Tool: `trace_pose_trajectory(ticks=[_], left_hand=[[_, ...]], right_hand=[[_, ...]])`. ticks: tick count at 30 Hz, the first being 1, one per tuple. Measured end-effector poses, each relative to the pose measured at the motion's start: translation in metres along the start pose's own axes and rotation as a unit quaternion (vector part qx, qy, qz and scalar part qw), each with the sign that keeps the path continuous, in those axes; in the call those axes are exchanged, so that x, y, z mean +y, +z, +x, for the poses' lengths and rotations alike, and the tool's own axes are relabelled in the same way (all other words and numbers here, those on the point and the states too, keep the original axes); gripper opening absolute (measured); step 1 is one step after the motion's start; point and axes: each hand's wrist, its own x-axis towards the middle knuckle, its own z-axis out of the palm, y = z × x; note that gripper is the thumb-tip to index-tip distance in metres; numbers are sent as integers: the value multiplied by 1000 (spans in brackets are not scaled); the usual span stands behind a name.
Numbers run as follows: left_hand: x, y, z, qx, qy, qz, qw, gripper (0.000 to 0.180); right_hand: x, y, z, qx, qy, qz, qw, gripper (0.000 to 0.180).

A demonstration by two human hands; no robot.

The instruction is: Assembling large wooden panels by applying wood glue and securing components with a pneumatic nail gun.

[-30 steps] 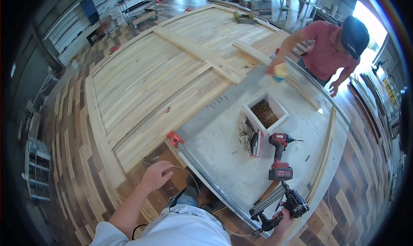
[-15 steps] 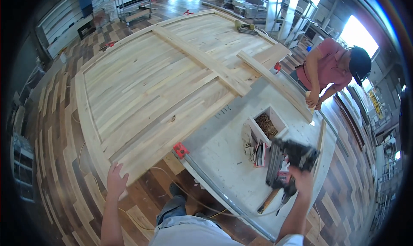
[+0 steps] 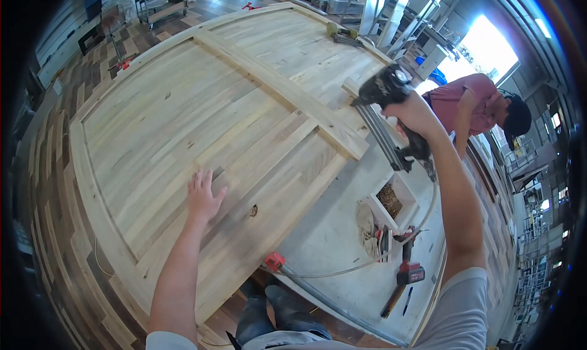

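Up goes the black nail gun (image 3: pixel 386 88) with its long grey magazine! A second ago it hung over the middle of the desk (image 3: pixel 321 230); now the right hand (image 3: pixel 417 114) carries it out towards the far end, beside the right edge of the large pale wooden panel (image 3: pixel 165 136). Those fingers are wrapped firmly round its handle, and the pale hose (image 3: pixel 373 262) trails back across the desk's near edge.

Over on the other side, the left hand (image 3: pixel 205 198) has left the panel's near left corner for its boards: fingers spread wide, gripping nothing, though whether they touch the wood I cannot tell. And there's the red-and-black cordless drill (image 3: pixel 411 273), uncovered on the desk, near the white open box (image 3: pixel 377 212). The nail gun looks in transit, not pressed to the panel, so fastening seems on hold here.
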Motion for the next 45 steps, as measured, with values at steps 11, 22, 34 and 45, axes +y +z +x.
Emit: trace_pose_trajectory(ticks=[11,22,34,45], left_hand=[[44,8,21,-20,-59,52,997,67],[43,13,26,-17,-33,69,997,66],[45,6,26,-25,-43,49,998,66],[43,4,27,-23,-52,61,996,67]], right_hand=[[69,85,212,-71,44,-37,996,27],[105,104,246,-93,83,-13,992,21],[88,139,274,-129,83,-43,987,22],[39,173,295,-136,34,-54,989,23]])
